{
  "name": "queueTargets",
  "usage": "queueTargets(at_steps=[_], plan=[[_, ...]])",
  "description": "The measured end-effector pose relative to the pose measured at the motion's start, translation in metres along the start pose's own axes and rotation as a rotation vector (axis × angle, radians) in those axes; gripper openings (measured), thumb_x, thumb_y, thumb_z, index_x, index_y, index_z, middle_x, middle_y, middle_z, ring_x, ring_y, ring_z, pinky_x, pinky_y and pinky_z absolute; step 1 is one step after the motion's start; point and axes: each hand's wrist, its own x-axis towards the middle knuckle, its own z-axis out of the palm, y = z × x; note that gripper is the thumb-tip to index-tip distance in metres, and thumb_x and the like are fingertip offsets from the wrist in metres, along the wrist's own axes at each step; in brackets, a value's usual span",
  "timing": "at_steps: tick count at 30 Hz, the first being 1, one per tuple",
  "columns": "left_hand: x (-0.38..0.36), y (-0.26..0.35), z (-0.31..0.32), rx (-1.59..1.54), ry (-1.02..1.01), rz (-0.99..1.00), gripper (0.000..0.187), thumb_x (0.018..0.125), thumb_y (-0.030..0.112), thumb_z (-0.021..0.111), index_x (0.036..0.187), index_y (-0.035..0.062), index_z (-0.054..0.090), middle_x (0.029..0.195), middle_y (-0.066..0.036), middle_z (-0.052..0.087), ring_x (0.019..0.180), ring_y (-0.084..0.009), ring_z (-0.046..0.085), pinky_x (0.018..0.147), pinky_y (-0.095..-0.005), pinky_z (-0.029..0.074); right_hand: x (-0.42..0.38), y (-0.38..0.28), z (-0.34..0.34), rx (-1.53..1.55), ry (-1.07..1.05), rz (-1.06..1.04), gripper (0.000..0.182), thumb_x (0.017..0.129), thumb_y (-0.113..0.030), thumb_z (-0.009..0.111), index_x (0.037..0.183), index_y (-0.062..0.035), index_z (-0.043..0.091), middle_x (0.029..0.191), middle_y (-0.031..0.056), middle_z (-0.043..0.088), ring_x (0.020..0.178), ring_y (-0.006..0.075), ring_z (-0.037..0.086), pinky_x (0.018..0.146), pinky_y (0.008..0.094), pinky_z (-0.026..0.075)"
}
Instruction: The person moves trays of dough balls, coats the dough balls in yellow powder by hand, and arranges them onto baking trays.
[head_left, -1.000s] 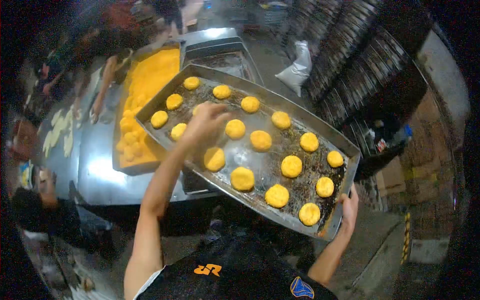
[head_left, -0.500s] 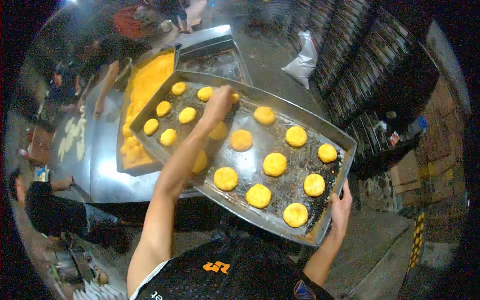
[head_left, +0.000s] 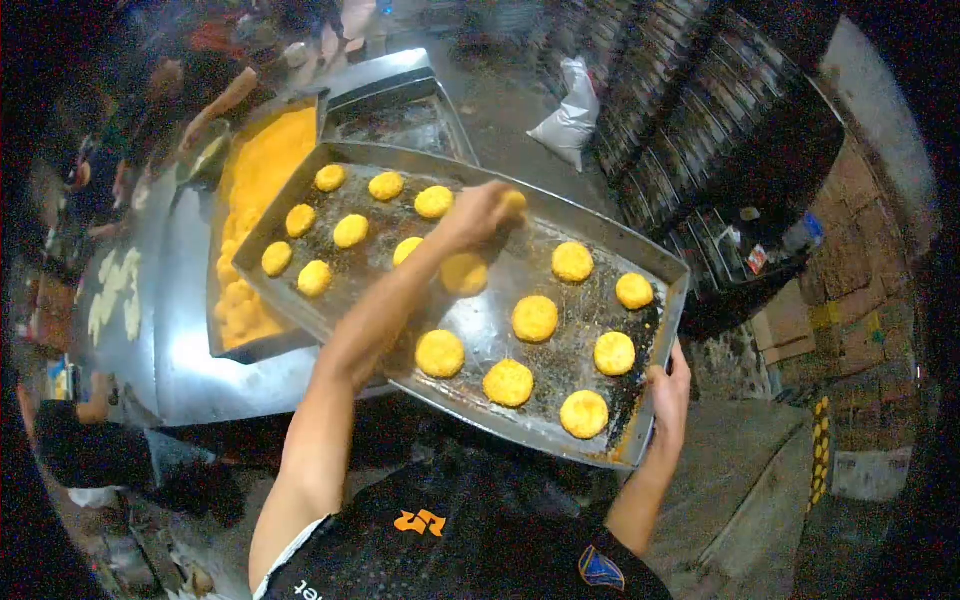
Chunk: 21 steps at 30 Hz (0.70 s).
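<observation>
My right hand (head_left: 672,395) grips the right end of a large metal baking tray (head_left: 660,350), thumb over its rim. The tray is held at a slant, its far left end above a crumb-filled container. Several flat yellow crumb-coated dough rounds (head_left: 535,319) lie spaced across the dark, greasy tray. Over the far side of the tray, my left hand (head_left: 478,217) has its fingers closed on one yellow dough round (head_left: 514,203), partly blurred by motion. My left forearm crosses above the tray and hides part of its surface.
Yellow crumbs and rounds fill a container (head_left: 265,165) on a steel table (head_left: 180,370). Pale dough pieces (head_left: 117,295) lie at left. Another tray (head_left: 400,125) stands behind. Co-workers are at the left. A white sack (head_left: 570,115) and dark racks (head_left: 730,130) stand at right.
My left hand has moved right along the tray's far side, from one dough round to another. My right hand keeps its hold on the tray, and the whole view has shifted slightly.
</observation>
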Motion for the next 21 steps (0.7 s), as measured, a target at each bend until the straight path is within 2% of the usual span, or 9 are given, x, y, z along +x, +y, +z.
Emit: queueTargets(at_steps=[3,6,8,11,14,15,19,20,21], plan=[[0.003,-0.021,-0.008,-0.674,-0.207,-0.49,0.04,0.092,0.028,0.058,0.114,-0.0057,0.06,0.079,-0.002,0.059,0.069,-0.0099,0.053,0.06,-0.0273,0.045,-0.002,-0.002,-0.001,-0.01,0.011,0.043,0.062,0.075,0.008,0.048,0.137,-0.0001,0.045,0.133,0.0114,0.054,0.119,0.0198,0.052,0.102,0.0292,0.037],[-0.003,-0.028,-0.011,-0.783,-0.217,-0.589,0.04,0.092,0.028,0.059,0.114,-0.005,0.06,0.075,-0.001,0.054,0.066,-0.0072,0.048,0.058,-0.025,0.042,-0.002,-0.004,0.0,-0.015,0.021,0.065,0.062,0.075,0.007,0.049,0.137,-0.0004,0.046,0.132,0.0114,0.054,0.117,0.0193,0.053,0.101,0.0292,0.038],[-0.008,-0.026,-0.009,-0.787,-0.163,-0.624,0.04,0.091,0.028,0.06,0.113,-0.0051,0.059,0.078,-0.003,0.058,0.073,-0.008,0.053,0.063,-0.0249,0.045,-0.003,-0.005,0.001,-0.002,0.049,0.07,0.062,0.075,0.005,0.049,0.136,-0.0003,0.046,0.131,0.0117,0.055,0.115,0.0191,0.054,0.099,0.0291,0.039],[-0.013,-0.025,-0.009,-0.416,-0.215,-0.479,0.039,0.09,0.026,0.059,0.113,-0.0045,0.059,0.084,-0.01,0.064,0.083,-0.0157,0.061,0.072,-0.0296,0.049,-0.003,-0.002,0.001,-0.032,0.069,0.077,0.063,0.074,0.004,0.048,0.137,-0.0009,0.046,0.131,0.0112,0.056,0.112,0.0182,0.054,0.096,0.0282,0.041],[-0.025,-0.019,0.006,0.338,-0.391,0.003,0.046,0.093,0.023,0.051,0.132,0.0003,0.044,0.132,-0.021,0.05,0.112,-0.0349,0.057,0.091,-0.0386,0.047,-0.004,-0.003,-0.001,-0.029,0.064,0.082,0.064,0.075,0.004,0.047,0.138,-0.0022,0.045,0.129,0.0101,0.057,0.108,0.0172,0.056,0.092,0.0271,0.043],[-0.04,-0.03,0.023,0.456,-0.278,0.182,0.053,0.096,0.03,0.043,0.14,0.003,0.035,0.145,-0.017,0.038,0.127,-0.0318,0.046,0.098,-0.0413,0.043,-0.002,0.0,-0.003,-0.031,0.074,0.088,0.064,0.075,0.004,0.047,0.138,-0.0022,0.045,0.129,0.0101,0.057,0.108,0.0172,0.056,0.092,0.0271,0.043],[-0.032,-0.009,0.007,0.659,-0.435,0.182,0.052,0.097,0.035,0.039,0.14,0.0059,0.037,0.147,-0.013,0.037,0.136,-0.0281,0.034,0.106,-0.0501,0.033,0.001,0.013,-0.005,-0.027,0.035,0.066,0.064,0.076,0.004,0.046,0.139,-0.0041,0.044,0.126,0.0095,0.058,0.103,0.0161,0.057,0.088,0.0268,0.044],[-0.016,0.019,-0.009,0.632,-0.61,0.04,0.05,0.096,0.034,0.039,0.137,0.0052,0.04,0.146,-0.014,0.037,0.136,-0.0295,0.034,0.107,-0.0489,0.032,0.002,0.013,-0.007,-0.03,0.023,0.05,0.064,0.076,0.003,0.046,0.139,-0.0042,0.044,0.125,0.0098,0.059,0.103,0.0162,0.057,0.088,0.027,0.044],[-0.013,0.036,-0.009,0.67,-0.539,0.161,0.048,0.096,0.034,0.04,0.135,0.0056,0.043,0.146,-0.015,0.038,0.135,-0.0303,0.035,0.108,-0.0497,0.031,0.001,0.008,-0.008,-0.038,0.002,0.084,0.063,0.076,0.003,0.046,0.139,-0.0039,0.045,0.124,0.0096,0.059,0.101,0.0161,0.057,0.088,0.0264,0.044]])
